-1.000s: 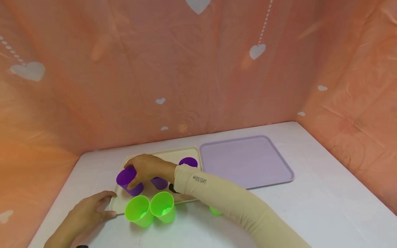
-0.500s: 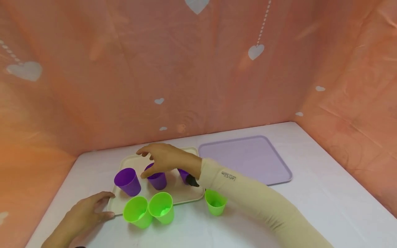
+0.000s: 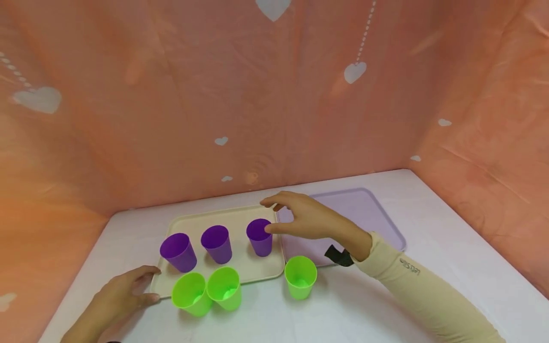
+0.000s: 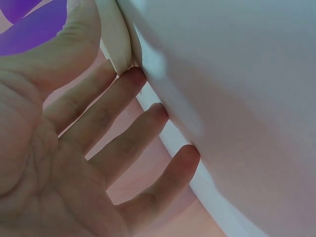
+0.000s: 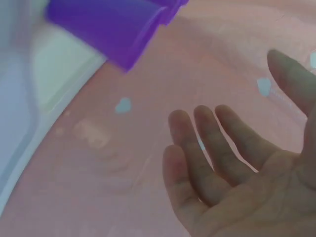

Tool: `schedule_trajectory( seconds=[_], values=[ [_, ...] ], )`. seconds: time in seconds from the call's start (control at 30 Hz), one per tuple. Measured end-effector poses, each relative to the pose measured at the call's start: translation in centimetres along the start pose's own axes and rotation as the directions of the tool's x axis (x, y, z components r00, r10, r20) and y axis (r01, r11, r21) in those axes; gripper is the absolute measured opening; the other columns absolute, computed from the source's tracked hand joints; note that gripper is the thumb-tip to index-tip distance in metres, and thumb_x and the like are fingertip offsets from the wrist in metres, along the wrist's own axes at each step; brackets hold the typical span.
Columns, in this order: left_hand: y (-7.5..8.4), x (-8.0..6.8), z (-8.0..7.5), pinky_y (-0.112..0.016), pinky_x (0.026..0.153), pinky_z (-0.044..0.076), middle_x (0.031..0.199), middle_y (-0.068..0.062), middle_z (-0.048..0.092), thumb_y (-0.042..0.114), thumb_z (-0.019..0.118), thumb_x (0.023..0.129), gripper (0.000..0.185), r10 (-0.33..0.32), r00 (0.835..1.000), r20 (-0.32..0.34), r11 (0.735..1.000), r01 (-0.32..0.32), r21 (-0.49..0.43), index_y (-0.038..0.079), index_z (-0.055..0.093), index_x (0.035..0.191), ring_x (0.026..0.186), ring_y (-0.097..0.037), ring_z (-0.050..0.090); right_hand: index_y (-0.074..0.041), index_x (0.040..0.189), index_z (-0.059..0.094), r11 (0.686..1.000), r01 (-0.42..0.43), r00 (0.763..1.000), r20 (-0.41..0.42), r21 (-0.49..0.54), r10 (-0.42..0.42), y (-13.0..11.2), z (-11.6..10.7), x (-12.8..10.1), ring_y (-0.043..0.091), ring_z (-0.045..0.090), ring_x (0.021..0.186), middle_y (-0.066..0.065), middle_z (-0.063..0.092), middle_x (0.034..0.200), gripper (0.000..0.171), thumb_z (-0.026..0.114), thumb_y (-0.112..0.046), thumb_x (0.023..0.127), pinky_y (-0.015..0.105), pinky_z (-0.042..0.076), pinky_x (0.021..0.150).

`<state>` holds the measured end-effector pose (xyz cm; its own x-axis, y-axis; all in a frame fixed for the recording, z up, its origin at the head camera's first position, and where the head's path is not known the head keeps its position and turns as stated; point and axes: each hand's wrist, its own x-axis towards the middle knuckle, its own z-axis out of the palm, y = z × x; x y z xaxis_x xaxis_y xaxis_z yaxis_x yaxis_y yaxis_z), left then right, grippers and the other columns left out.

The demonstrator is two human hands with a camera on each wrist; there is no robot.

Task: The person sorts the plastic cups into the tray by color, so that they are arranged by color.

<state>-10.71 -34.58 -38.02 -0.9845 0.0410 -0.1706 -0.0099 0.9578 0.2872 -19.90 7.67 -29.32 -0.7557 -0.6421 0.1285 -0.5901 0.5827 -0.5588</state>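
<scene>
- Plainly, three purple cups [image 3: 216, 245] are seen upright in a row on the cream tray [image 3: 259, 270] in the head view; only parts of the purple are caught by the wrist views.
- By the head view alone, the lilac tray [image 3: 371, 216] and three green cups [image 3: 301, 278] along the near side of the trays are shown.
- The right hand [image 3: 306, 216] is held beside the rightmost purple cup, its thumb overlapping the rim; in the right wrist view its fingers are seen spread, with nothing gripped.
- The left hand [image 3: 117, 293] is rested at the cream tray's corner, its extended fingers better revealed by the left wrist view.
- Smooth, tapered cups, round-cornered trays, a white worktop [image 3: 364, 312] and creased, heart-printed peach cloth [image 3: 326, 128] are shown.
</scene>
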Motion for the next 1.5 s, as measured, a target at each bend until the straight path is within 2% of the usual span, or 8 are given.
schedule_trajectory(
  seconds=[0.23, 0.47, 0.7, 0.97, 1.1, 1.23, 1.37, 1.5],
  values=[
    [0.1, 0.2, 0.0, -0.072, 0.087, 0.045, 0.141, -0.028, 0.054, 0.049, 0.080, 0.077, 0.067, -0.002, 1.000, 0.015, 1.000, 0.002, 0.007, 0.014, 0.061, 0.131, 0.124, -0.058, 0.048, -0.018, 0.135, 0.060, 0.996, -0.052, 0.987, -0.154, -0.073, 0.041, 5.4, -0.6, -3.6, 0.020, 0.062, 0.117, -0.002, 0.066, 0.130, 0.050, 0.072, -0.038, 0.090, 0.046, 0.051, 0.100],
    [0.3, 0.0, 0.0, -0.072, 0.088, 0.045, 0.140, -0.028, 0.054, 0.051, 0.080, 0.075, 0.070, -0.027, 0.999, 0.039, 1.000, 0.027, 0.007, 0.014, 0.060, 0.131, 0.125, -0.057, 0.048, -0.011, 0.131, 0.063, 0.985, -0.133, 0.973, -0.203, -0.112, 0.108, 10.5, -0.6, -7.1, 0.025, 0.064, 0.114, 0.007, 0.068, 0.126, 0.047, 0.072, -0.033, 0.090, 0.049, 0.052, 0.097],
    [0.5, 0.0, -0.1, -0.073, 0.088, 0.044, 0.138, -0.026, 0.057, 0.048, 0.080, 0.076, 0.067, -0.022, 1.000, 0.018, 0.999, 0.021, 0.026, 0.013, 0.061, 0.130, 0.125, -0.057, 0.048, -0.010, 0.132, 0.062, 0.959, -0.244, 0.945, -0.257, -0.145, 0.202, 13.6, -1.9, -10.8, 0.032, 0.064, 0.112, 0.011, 0.067, 0.124, 0.047, 0.069, -0.035, 0.093, 0.053, 0.052, 0.094],
    [0.4, -0.1, 0.0, -0.073, 0.089, 0.043, 0.140, -0.025, 0.056, 0.049, 0.080, 0.077, 0.068, -0.043, 0.999, 0.033, 0.999, 0.043, 0.009, 0.014, 0.060, 0.131, 0.127, -0.057, 0.047, -0.010, 0.136, 0.058, 0.920, -0.342, 0.924, -0.249, -0.193, 0.291, 15.9, -3.7, -14.9, 0.039, 0.061, 0.116, 0.018, 0.063, 0.127, 0.058, 0.068, -0.047, 0.092, 0.060, 0.049, 0.092],
    [0.3, -0.1, -0.1, -0.074, 0.089, 0.043, 0.140, -0.025, 0.056, 0.049, 0.080, 0.077, 0.067, -0.041, 0.999, 0.032, 0.999, 0.041, 0.001, 0.015, 0.060, 0.131, 0.126, -0.057, 0.047, -0.009, 0.136, 0.057, 0.901, -0.340, 0.928, -0.250, -0.270, 0.276, 16.8, -3.8, -16.2, 0.040, 0.057, 0.122, 0.018, 0.059, 0.134, 0.062, 0.068, -0.050, 0.090, 0.062, 0.048, 0.093],
    [0.4, 0.0, -0.1, -0.074, 0.090, 0.042, 0.142, -0.026, 0.054, 0.049, 0.080, 0.076, 0.069, -0.055, 0.997, 0.055, 0.998, 0.056, -0.012, 0.014, 0.060, 0.132, 0.128, -0.057, 0.045, -0.008, 0.133, 0.058, 0.884, -0.332, 0.931, -0.268, -0.331, 0.249, 17.3, -3.6, -17.3, 0.041, 0.057, 0.121, 0.018, 0.059, 0.133, 0.063, 0.070, -0.051, 0.089, 0.062, 0.049, 0.092],
    [0.5, 0.0, -0.2, -0.074, 0.091, 0.042, 0.142, -0.026, 0.054, 0.048, 0.080, 0.076, 0.068, -0.065, 0.996, 0.057, 0.998, 0.066, -0.015, 0.014, 0.060, 0.132, 0.129, -0.056, 0.045, -0.007, 0.134, 0.057, 0.870, -0.343, 0.929, -0.267, -0.355, 0.258, 17.5, -3.4, -18.2, 0.044, 0.057, 0.120, 0.020, 0.060, 0.132, 0.069, 0.072, -0.053, 0.086, 0.063, 0.048, 0.093],
    [0.6, 0.0, -0.4, -0.074, 0.092, 0.041, 0.143, -0.025, 0.054, 0.049, 0.080, 0.076, 0.069, -0.083, 0.994, 0.072, 0.996, 0.084, -0.017, 0.015, 0.060, 0.132, 0.130, -0.056, 0.044, -0.005, 0.138, 0.053, 0.868, -0.352, 0.931, -0.224, -0.351, 0.287, 17.2, -3.1, -18.8, 0.046, 0.056, 0.122, 0.024, 0.058, 0.135, 0.079, 0.071, -0.059, 0.084, 0.064, 0.047, 0.094]
  ],
)
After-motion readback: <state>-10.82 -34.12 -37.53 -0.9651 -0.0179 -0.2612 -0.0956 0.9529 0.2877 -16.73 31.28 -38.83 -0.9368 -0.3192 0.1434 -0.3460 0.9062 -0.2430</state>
